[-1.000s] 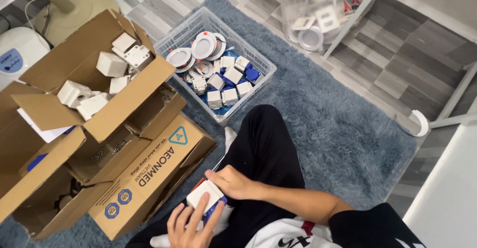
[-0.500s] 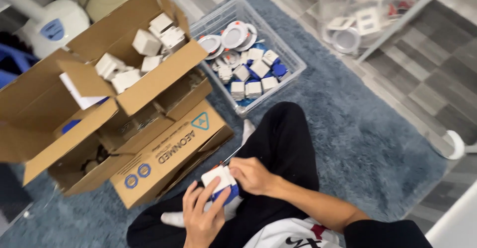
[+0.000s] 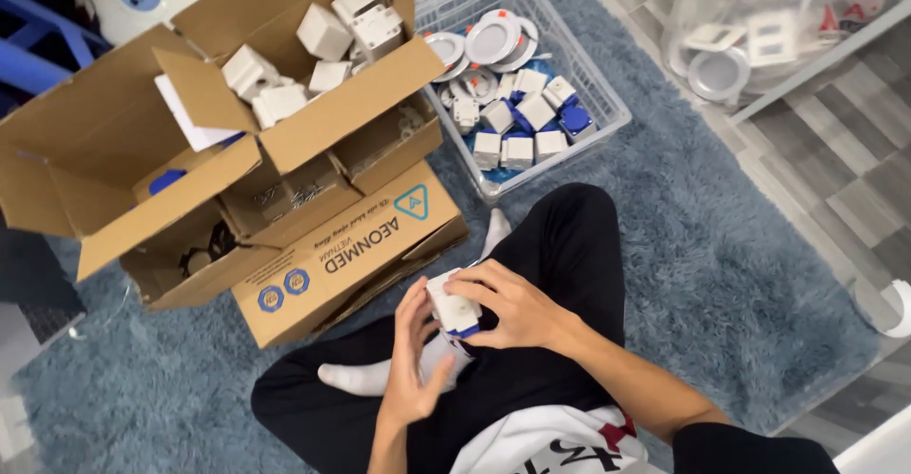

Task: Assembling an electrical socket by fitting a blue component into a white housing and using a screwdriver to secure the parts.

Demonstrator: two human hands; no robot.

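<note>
I am watching both hands working over the lap. The right hand [image 3: 508, 305] is clamping its fingers [image 3: 472, 279] over the top of a small white box with a blue end [image 3: 454, 311]. The left hand [image 3: 410, 360] is pressing its open palm against the box's near side, fingers straight and close together, not curled round it. Beyond the fingertips a large cardboard box [image 3: 313, 246] is lying open, and farther past it a clear plastic basket [image 3: 593, 104] is holding more small boxes [image 3: 517, 137].
</note>
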